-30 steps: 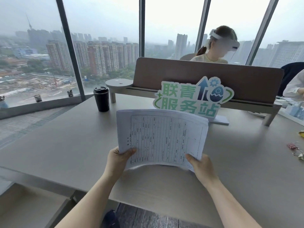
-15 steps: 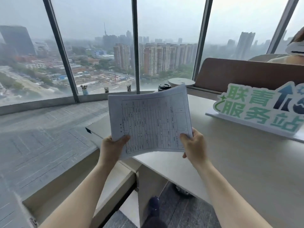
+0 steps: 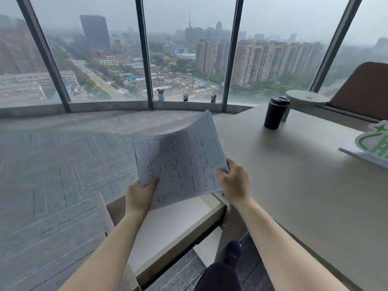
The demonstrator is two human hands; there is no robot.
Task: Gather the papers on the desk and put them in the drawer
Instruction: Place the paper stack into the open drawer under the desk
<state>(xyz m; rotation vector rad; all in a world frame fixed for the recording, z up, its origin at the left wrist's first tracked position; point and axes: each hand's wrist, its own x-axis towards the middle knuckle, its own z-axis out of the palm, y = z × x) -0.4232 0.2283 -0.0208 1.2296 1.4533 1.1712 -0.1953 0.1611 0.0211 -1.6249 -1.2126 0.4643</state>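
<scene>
A stack of white printed papers with a table of small print is held in the air beyond the desk's left end. My left hand grips its lower left corner and my right hand grips its lower right edge. The sheets bow upward at the far corner. Directly below them an open drawer with a pale inside sticks out from under the beige desk.
A black lidded cup stands on the desk at the back, beside a round stand. A green-and-white sign sits at the right edge. Grey carpet lies to the left, with floor-to-ceiling windows behind. My dark shoe is under the desk.
The view has swung left from the desk's middle to its left end. The papers have come down and left with both hands, from above the desk to above the open drawer.
</scene>
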